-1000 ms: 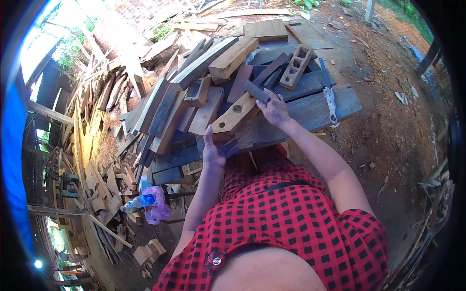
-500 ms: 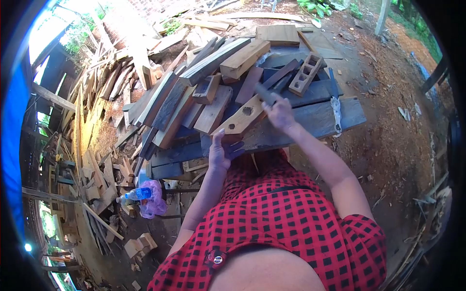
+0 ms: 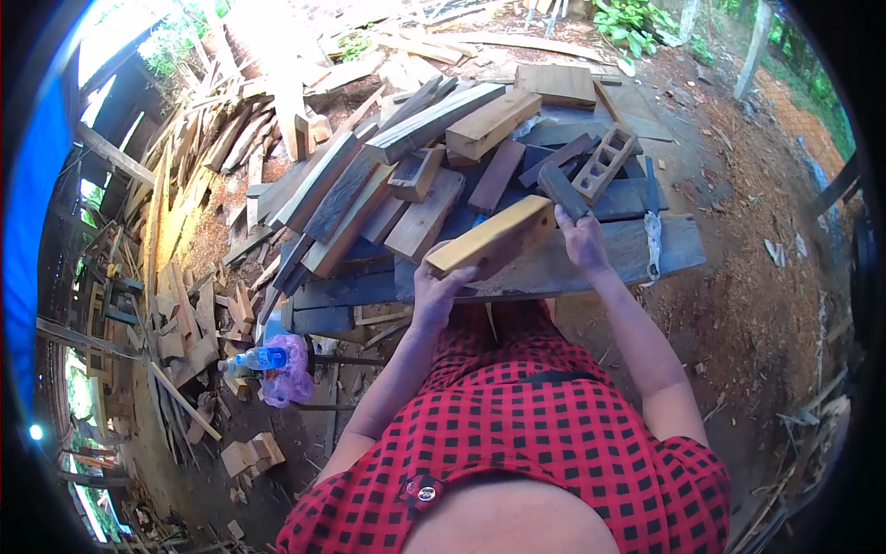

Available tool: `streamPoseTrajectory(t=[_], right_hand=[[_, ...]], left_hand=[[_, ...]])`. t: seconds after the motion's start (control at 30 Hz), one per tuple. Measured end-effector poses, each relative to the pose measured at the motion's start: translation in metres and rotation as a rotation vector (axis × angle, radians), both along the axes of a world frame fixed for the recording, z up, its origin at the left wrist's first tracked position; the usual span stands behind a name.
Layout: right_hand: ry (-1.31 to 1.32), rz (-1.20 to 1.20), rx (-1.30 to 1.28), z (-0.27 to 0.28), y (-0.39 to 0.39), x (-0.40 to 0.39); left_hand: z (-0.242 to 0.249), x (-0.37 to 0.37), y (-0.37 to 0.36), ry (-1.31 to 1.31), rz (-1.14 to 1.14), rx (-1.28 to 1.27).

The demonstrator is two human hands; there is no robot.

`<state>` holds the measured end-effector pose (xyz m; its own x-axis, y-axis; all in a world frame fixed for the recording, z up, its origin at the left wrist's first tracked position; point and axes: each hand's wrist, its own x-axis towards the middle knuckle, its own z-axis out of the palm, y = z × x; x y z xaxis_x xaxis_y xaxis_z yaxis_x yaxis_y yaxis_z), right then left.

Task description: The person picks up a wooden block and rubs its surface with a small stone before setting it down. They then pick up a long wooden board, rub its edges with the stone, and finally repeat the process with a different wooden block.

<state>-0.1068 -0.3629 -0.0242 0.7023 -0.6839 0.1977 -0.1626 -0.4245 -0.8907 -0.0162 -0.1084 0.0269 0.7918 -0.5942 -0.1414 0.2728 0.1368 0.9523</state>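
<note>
My left hand (image 3: pixel 437 291) is closed around the near end of a pale wooden block (image 3: pixel 491 235). The block is tipped on edge, so its smooth, narrow yellowish side faces up. My right hand (image 3: pixel 583 242) grips a dark grey, bar-shaped block (image 3: pixel 561 188) by its lower end, right at the far end of the wooden block. Just beyond lies a wooden piece with several square recesses (image 3: pixel 604 164) on the bench. Under both hands runs the grey plank (image 3: pixel 637 247) along the bench's near edge.
Stacked timber offcuts (image 3: pixel 341 198) cover the left of the bench. A long dark tool with a whitish wrapping (image 3: pixel 652 240) lies at the right. Below left are a plastic bottle (image 3: pixel 263 358) and pink bag (image 3: pixel 290 374). Scrap wood (image 3: pixel 189 323) litters the ground.
The wooden block has been turned from its holed face onto its edge. My right hand has moved right and down with the dark block, off the holed face; the view has shifted slightly.
</note>
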Motion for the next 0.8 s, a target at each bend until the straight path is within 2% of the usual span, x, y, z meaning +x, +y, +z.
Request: streamPoseTrajectory(t=[0.07,0.13,0.2,0.23,0.27,0.3,0.33,0.37,0.4,0.47,0.5,0.57,0.63,0.7,0.73,0.8], right_hand=[[-0.028,0.051,-0.166,0.008,0.019,-0.005],[-0.13,-0.055,-0.45,0.02,0.064,-0.007],[-0.259,0.254,-0.326,0.057,0.105,-0.019],[-0.258,0.25,-0.318,0.064,0.118,-0.023],[-0.255,0.385,-0.444,0.07,0.127,-0.026],[-0.252,0.524,-0.574,0.072,0.132,-0.026],[-0.248,0.531,-0.488,0.069,0.124,-0.023],[-0.284,0.417,-0.449,0.057,0.109,-0.018],[-0.316,0.304,-0.41,0.036,0.089,-0.011],[-0.272,0.078,0.103,-0.025,0.038,0.006],[-0.271,0.075,0.1,-0.02,0.033,0.005],[0.096,-0.08,-0.309,-0.005,0.024,-0.002],[-0.255,0.066,-0.387,0.024,0.075,-0.005],[-0.297,0.313,-0.483,0.045,0.115,-0.013],[-0.3,0.316,-0.479,0.051,0.118,-0.018],[-0.213,0.59,-0.416,0.058,0.12,-0.025]], left_hand=[[-0.001,-0.002,-0.003,-0.077,-0.021,-0.013],[-0.004,-0.005,-0.006,-0.18,-0.053,-0.056],[-0.007,-0.006,-0.005,-0.271,-0.092,-0.029],[-0.011,-0.007,-0.003,-0.357,-0.13,-0.003],[-0.012,-0.005,0.005,-0.238,-0.201,0.004],[-0.015,-0.005,0.004,-0.241,-0.201,0.007],[-0.018,-0.007,0.003,-0.256,-0.148,0.035],[-0.011,-0.011,0.0,-0.271,-0.093,0.061],[-0.004,-0.014,0.0,-0.237,-0.128,-0.041],[-0.008,-0.014,0.001,-0.278,-0.136,-0.05],[-0.008,-0.015,0.001,-0.319,-0.153,-0.051],[-0.007,-0.017,-0.002,-0.313,-0.158,-0.054],[-0.009,-0.018,-0.004,-0.287,-0.13,-0.059],[-0.011,-0.017,-0.002,-0.241,-0.127,-0.045],[-0.012,-0.015,0.001,-0.2,-0.123,-0.029],[-0.013,-0.013,0.005,-0.22,-0.141,-0.007]])
